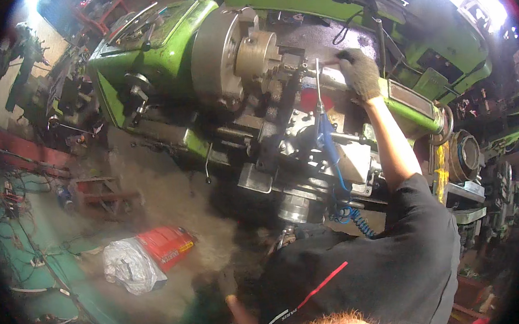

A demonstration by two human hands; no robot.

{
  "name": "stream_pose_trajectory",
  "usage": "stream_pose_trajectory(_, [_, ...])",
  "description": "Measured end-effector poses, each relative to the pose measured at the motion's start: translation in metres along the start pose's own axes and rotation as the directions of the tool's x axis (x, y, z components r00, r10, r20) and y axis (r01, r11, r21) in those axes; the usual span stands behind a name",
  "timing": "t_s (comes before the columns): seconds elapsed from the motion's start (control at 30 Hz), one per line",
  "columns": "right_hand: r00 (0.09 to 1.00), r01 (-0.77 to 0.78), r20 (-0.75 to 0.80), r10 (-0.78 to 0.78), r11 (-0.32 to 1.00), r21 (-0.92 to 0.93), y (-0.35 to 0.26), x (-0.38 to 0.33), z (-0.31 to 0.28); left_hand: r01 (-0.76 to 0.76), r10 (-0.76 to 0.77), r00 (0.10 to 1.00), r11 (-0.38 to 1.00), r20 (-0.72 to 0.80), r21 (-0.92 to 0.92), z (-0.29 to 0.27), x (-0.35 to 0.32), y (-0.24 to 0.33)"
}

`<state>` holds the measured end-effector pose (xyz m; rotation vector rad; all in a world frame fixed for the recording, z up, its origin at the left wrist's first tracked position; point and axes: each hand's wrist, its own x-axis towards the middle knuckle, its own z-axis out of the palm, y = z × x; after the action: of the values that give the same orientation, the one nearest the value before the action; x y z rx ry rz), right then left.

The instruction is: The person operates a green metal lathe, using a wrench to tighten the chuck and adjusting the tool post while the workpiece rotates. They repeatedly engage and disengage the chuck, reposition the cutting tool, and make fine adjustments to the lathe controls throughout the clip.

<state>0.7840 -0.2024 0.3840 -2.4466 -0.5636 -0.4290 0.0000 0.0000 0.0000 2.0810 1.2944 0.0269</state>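
My right hand (362,75), in a grey work glove, reaches over the bed of a green lathe (162,66). Its fingers look curled, close to the upper end of an air blow gun's thin metal nozzle; what they grip, if anything, I cannot make out. The blue air blow gun (326,139) leans across the lathe carriage (294,135), nozzle upward, and a blue coiled hose (360,221) trails below it. Left of this hand sits the big grey chuck (219,56) with a round metal workpiece (258,54). Down by my side, my left hand (227,283) is dark and blurred.
A red and silver sack (148,254) lies on the dusty floor at lower left. A lever (208,165) sticks out under the lathe's front. To the right are a handwheel (447,125) and a large metal ring (466,155). Another green machine (296,3) stands behind.
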Motion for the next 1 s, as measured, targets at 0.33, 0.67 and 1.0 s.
stream_pose_trajectory(0.33, [0.975,-0.008,0.216,0.051,0.980,-0.198,0.007,-0.068,-0.001,-0.549,0.552,0.834,0.823,-0.024,-0.143,-0.097,0.160,0.460])
stream_pose_trajectory(0.67, [0.843,-0.313,-0.538,-0.016,0.798,-0.515,0.199,-0.075,-0.085,-0.809,0.886,0.461,0.404,-0.036,-0.427,-0.038,0.189,0.610])
stream_pose_trajectory(1.0, [0.678,-0.725,-0.427,0.598,0.641,-0.254,0.364,-0.092,-0.186,-0.955,0.944,0.254,0.279,0.213,-0.097,-0.049,0.176,0.626])
